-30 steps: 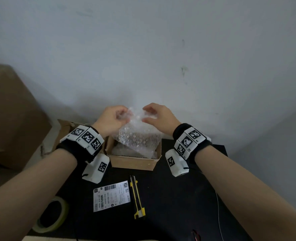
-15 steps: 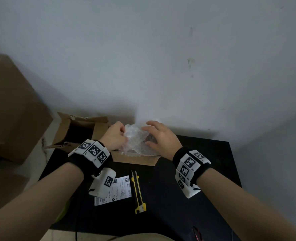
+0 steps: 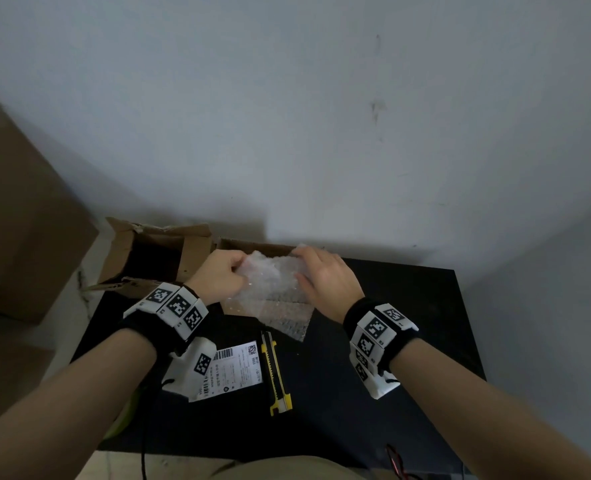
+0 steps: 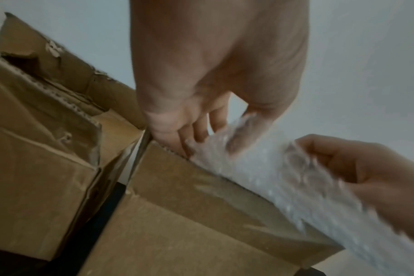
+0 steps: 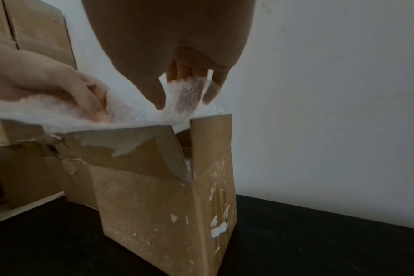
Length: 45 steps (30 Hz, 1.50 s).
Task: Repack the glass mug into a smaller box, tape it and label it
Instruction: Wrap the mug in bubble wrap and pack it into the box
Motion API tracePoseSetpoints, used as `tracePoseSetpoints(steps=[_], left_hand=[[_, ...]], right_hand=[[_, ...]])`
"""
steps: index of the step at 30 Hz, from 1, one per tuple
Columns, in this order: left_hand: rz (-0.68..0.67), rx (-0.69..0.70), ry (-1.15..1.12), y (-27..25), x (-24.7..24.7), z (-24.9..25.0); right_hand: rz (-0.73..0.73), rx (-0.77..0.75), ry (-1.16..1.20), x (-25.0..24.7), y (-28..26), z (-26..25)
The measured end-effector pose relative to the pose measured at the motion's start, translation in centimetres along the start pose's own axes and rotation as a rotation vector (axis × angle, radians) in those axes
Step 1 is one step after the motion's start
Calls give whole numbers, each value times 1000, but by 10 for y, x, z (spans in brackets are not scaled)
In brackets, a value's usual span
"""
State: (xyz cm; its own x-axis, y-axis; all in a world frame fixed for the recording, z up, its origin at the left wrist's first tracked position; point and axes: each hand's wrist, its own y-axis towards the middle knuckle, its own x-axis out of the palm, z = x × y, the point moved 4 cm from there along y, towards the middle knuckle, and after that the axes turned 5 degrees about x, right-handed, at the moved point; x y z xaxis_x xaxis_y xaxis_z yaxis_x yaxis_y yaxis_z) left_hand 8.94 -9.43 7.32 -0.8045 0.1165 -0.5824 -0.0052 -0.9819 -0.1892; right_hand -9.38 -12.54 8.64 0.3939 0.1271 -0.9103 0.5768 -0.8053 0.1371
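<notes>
A crumpled sheet of bubble wrap (image 3: 273, 282) lies over the top of the small open cardboard box (image 3: 252, 244) at the back of the black table (image 3: 408, 341). One end hangs over the box's near edge. My left hand (image 3: 233, 271) pinches the wrap's left side, with curled fingers (image 4: 201, 134) at the box rim. My right hand (image 3: 301, 268) pinches the right side (image 5: 184, 97), thumb in front and fingers behind. The wrap (image 4: 284, 177) bulges above the small box (image 5: 165, 205). No glass mug shows in any view.
A larger torn open box (image 3: 155, 254) stands just left of the small one. A printed shipping label (image 3: 235, 368) and a yellow utility knife (image 3: 276, 372) lie on the near table. A tape roll (image 3: 127, 417) peeks out under my left forearm. Big cartons (image 3: 17, 220) stand at far left.
Both hands have come down with the bubble wrap, from held up above the small box to lying on its opening. The wrap's loose end now drapes over the near edge.
</notes>
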Motion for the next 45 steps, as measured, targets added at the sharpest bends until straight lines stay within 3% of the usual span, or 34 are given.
tracePoseSetpoints(steps=[6, 10, 12, 14, 17, 20, 21, 23, 26, 30, 37, 40, 45], left_hand=[[-23, -110, -113, 2, 8, 5], [-57, -178, -14, 8, 12, 0], [-17, -225, -18, 11, 11, -6], [33, -254, -45, 14, 12, -12], [88, -139, 96, 13, 14, -5], [197, 187, 565, 6, 13, 10], [175, 300, 692, 4, 15, 12], [3, 417, 798, 4, 21, 10], [-203, 312, 708, 2, 22, 0], [-188, 278, 737, 2, 23, -6], [-411, 113, 719, 11, 29, -23], [-388, 115, 640, 16, 29, -25], [-275, 176, 675, 15, 30, -23]], right_hand=[[22, 108, 56, -3, 4, 4], [7, 29, -22, -6, 6, 3], [-106, -9, -3, -2, 6, -2], [-314, 18, -24, 8, 4, -6], [-468, 103, -74, 17, 5, -5], [-524, 170, -69, 23, 9, -2], [-546, 186, -72, 25, 10, -1], [-576, 208, -79, 29, 11, 1], [-607, 248, -41, 34, 15, 6], [-609, 290, 34, 43, 21, 13], [-560, 224, -50, 44, 21, 21], [-508, 202, -6, 45, 22, 27], [-279, 177, -5, 39, 13, 36]])
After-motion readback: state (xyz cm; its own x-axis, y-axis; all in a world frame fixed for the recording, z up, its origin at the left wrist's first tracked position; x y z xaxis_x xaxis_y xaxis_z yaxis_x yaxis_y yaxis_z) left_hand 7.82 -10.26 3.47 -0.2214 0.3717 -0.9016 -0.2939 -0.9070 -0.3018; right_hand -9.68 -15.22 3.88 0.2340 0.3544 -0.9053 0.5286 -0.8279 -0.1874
